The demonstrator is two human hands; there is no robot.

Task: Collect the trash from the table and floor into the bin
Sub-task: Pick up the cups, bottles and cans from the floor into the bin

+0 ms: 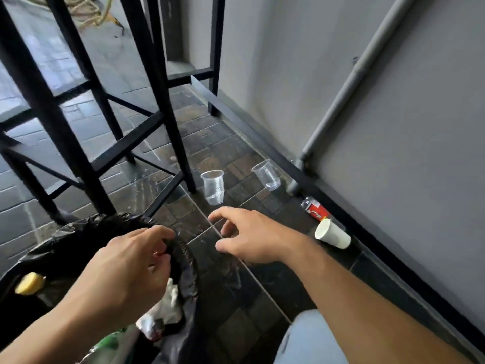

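Two clear plastic cups lie on the dark tiled floor: one [214, 187] beside a black table leg, the other [267, 175] nearer the wall. A white paper cup [332, 234] lies on its side by the skirting, with a red wrapper [316, 209] just behind it. The bin [78, 237], lined with a black bag, stands at lower left and holds crumpled white paper, a green item and a yellow cap. My left hand [131, 269] grips the bag's rim. My right hand [246, 232] hovers empty, fingers spread, just short of the nearer clear cup.
Black metal table and stool legs [162, 101] with crossbars crowd the left and centre. A grey wall with a black skirting [341, 206] and a grey drainpipe [349, 82] bounds the right. A coiled rope [86, 9] lies far back.
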